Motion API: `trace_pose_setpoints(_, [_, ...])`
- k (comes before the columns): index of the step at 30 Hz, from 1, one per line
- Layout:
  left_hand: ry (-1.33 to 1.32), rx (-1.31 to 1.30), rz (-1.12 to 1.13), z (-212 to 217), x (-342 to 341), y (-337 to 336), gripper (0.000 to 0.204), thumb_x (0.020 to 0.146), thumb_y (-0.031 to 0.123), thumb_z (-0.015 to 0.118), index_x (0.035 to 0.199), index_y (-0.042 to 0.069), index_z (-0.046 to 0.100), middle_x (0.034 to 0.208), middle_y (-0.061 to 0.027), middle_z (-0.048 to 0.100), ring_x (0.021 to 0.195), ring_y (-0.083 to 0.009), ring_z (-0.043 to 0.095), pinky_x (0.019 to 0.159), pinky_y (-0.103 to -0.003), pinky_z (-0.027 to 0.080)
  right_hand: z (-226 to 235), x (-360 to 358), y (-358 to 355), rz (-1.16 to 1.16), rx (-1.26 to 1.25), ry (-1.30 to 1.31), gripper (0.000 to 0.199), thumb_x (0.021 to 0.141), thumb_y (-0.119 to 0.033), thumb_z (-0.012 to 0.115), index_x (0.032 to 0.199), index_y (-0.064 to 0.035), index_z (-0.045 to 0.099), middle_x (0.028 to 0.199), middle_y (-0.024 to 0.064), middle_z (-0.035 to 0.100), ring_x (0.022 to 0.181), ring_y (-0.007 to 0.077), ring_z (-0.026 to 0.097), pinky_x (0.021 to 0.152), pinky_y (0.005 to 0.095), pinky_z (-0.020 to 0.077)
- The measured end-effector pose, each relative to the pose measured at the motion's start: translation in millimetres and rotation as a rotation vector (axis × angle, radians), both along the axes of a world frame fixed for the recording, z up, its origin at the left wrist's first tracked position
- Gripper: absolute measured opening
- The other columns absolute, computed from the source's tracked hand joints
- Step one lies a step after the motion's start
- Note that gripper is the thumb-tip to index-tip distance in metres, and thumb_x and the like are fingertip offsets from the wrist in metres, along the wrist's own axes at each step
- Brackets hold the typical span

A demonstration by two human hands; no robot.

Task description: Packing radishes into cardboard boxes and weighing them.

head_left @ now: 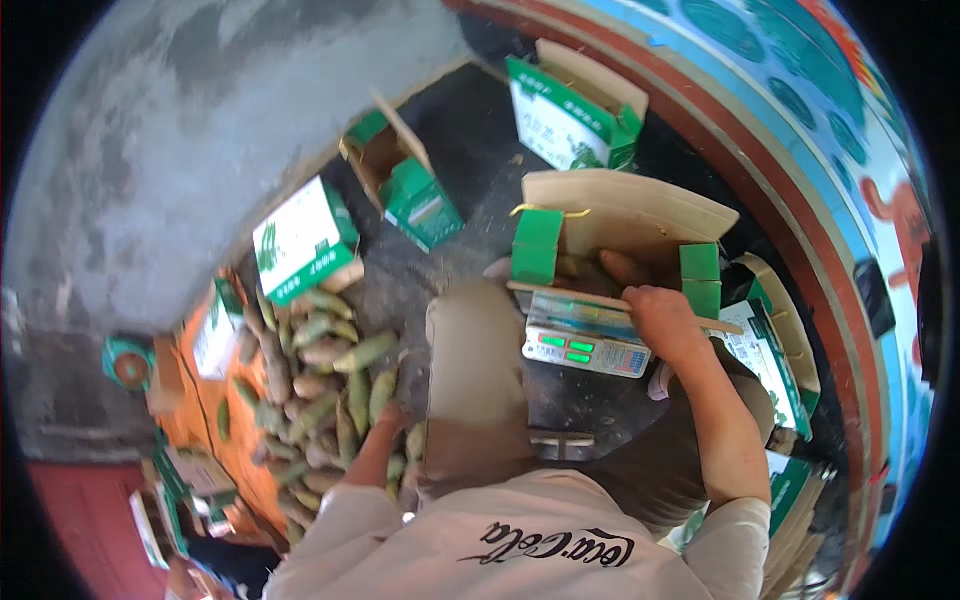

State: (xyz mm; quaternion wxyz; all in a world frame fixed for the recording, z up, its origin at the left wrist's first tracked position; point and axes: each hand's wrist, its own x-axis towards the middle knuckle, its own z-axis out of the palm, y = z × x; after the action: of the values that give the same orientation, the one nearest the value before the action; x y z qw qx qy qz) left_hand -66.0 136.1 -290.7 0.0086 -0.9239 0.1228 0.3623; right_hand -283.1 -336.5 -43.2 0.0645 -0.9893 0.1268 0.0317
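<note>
Right now the right hand (660,312) sits center-right of the frame, w/ its fingers (622,270) reaching into the open box (620,215), green flaps up and tan lid folded back. Fingers look curled around a brownish root piece inside, though whether they're pinching it or just pressing it down I can't tell. The box rests on top of a weighing scale (585,345), green digits lit on its front panel, so its placement there reads as a weigh-while-filling setup — flaps left up so the hand gets in w/o fuss.

Left hand (392,418), lower left of center, is down in the heap of roots (320,390): greenish-brown, long, piled on an orange sheet (205,400). Its fingers are mostly buried among the pieces, so spread or closed — can't tell. Probably feeling for one of the right size; that's a guess.

Knee in beige trousers (475,370) sits btwn the two hands, so heap and box are each w/in an arm's reach.

Around: more green-and-white boxes, one shut (303,240) upper left of the heap, one open (400,180) above center, another open (575,105) near the top. Flat box blanks (775,360) are stacked at the right edge. Floor (150,180) is grey concrete.
</note>
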Motion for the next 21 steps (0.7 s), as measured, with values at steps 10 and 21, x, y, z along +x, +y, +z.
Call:
trace_pose_setpoints(10, [0.197,0.204,0.197,-26.4,-68.1,47.0,0.073,0.077,0.035,0.064,0.139,0.021,0.03,0.136,-0.0123,0.041,0.127,-0.0338,0.038,0.1,-0.047,0.038,12.4,8.0,5.5,-0.074,0.154,-0.032,0.011,0.078,-0.007,0.058,0.089,-0.0063,0.059,0.083,0.0134,0.062,0.081,0.033,0.06,0.069,0.0425,0.0474])
trace_pose_setpoints(21, [0.278,0.29,0.213,-27.4,-89.6,33.1,0.071,0.076,0.027,0.065,0.137,0.014,0.03,0.133,-0.0133,0.042,0.125,-0.0319,0.04,0.099,-0.046,0.039,14.4,12.2,3.5,-0.197,0.217,-0.012,0.012,0.081,-0.008,0.058,0.093,-0.0048,0.06,0.086,0.0176,0.062,0.084,0.0366,0.059,0.072,0.0409,0.0457])
